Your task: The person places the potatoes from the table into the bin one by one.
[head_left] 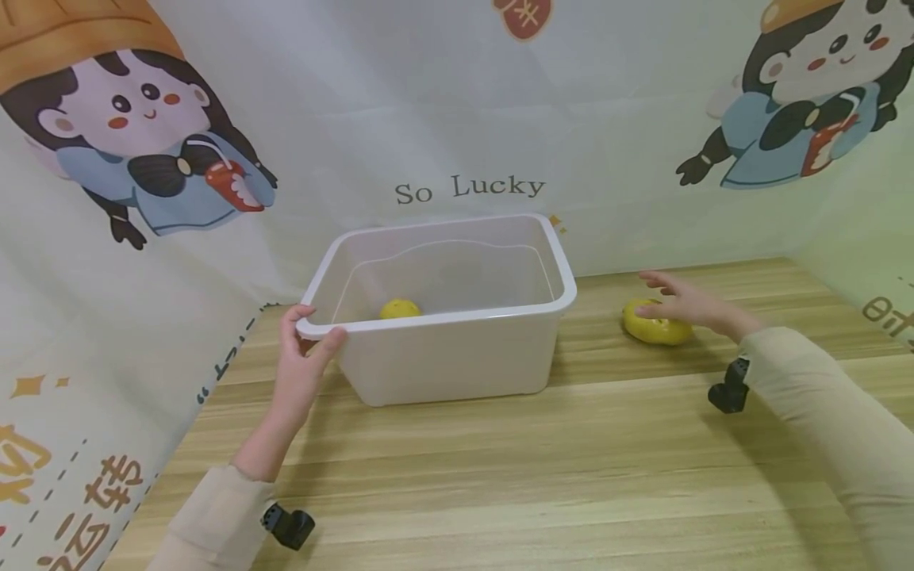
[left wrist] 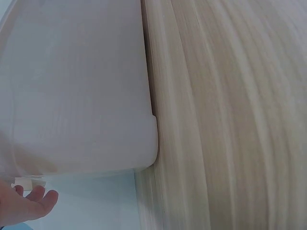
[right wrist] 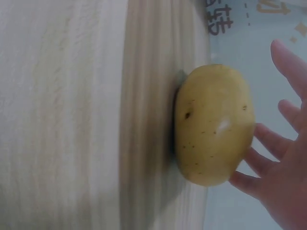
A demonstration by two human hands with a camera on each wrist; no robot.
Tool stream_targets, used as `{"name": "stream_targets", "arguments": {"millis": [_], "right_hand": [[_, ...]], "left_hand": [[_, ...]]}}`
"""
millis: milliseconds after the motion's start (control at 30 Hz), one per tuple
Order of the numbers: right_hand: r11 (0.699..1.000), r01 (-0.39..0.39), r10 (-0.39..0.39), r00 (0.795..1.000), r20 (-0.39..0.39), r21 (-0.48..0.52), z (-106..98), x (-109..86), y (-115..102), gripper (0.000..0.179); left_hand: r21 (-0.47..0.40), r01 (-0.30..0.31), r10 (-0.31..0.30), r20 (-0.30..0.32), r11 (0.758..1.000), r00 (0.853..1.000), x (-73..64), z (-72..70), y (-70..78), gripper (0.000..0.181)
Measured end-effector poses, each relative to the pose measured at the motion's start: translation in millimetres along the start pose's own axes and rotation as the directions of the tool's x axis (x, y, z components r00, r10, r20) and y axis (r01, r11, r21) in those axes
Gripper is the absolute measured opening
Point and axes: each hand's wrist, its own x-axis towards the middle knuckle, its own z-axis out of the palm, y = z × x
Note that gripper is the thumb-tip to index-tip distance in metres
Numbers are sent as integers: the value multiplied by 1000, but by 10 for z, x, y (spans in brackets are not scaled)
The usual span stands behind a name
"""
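A white plastic bin stands on the table, and my left hand grips the front left corner of its rim, thumb at the front edge. In the left wrist view the bin's wall fills much of the picture, with fingers of that hand below it. Inside the bin lies a yellow rounded thing, its lower part hidden by the front wall. To the right of the bin, a yellow potato with dark specks rests on the table. My right hand is over the potato, thumb and fingers spread.
The wood-grain table runs back to a printed cloth backdrop with cartoon figures and lettering. Right behind the bin hangs that cloth, and it also borders the table at left and right. Black wrist cameras sit at both sleeves.
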Motion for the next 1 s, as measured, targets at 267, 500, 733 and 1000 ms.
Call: {"name": "stream_targets", "arguments": {"millis": [267, 500, 733, 1000], "right_hand": [[997, 11, -13, 999, -35, -74, 45, 34, 87, 79], [996, 16, -18, 1000, -25, -91, 87, 18, 129, 81], [995, -2, 0, 1000, -26, -99, 122, 19, 190, 82], [999, -17, 17, 1000, -9, -52, 149, 26, 211, 86]], "left_hand": [[0, -2, 2, -5, 1000, 1000, 2, -3, -6, 43], [-6, -6, 6, -7, 1000, 1000, 4, -4, -11, 42], [6, -2, 2, -10, 1000, 1000, 2, 0, -11, 44], [13, -1, 1, 0, 1000, 1000, -1, -2, -4, 44]]}}
